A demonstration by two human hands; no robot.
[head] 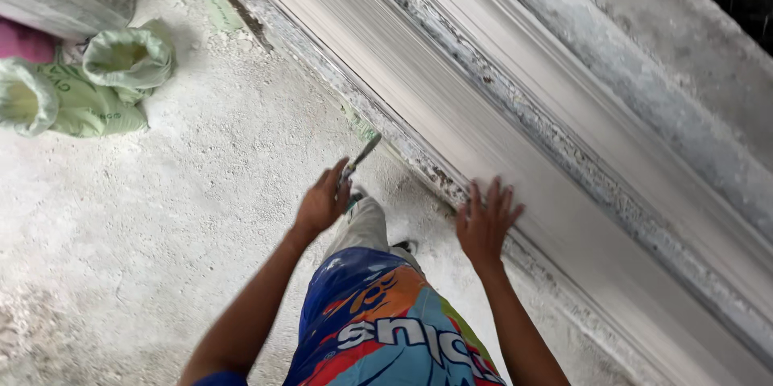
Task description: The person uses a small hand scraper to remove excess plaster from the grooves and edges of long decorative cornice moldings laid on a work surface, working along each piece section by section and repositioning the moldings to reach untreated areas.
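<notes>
My left hand (323, 201) grips a narrow flat metal blade, a scraper-like tool (361, 156), whose tip points up and right toward the near edge of a long white plaster moulding (483, 104). The moulding runs diagonally from upper left to lower right on a plaster-crusted bench. My right hand (485, 221) lies flat with fingers spread on the moulding's near edge. Below the hands I see my colourful shirt and grey trousers.
Pale green sacks (88, 84) lie on the dusty white floor (161, 217) at the upper left, beside a pink object (24, 41) and a grey sack. The bench's rough crusted edge (555, 144) runs along the moulding. A dark wall shows at top right.
</notes>
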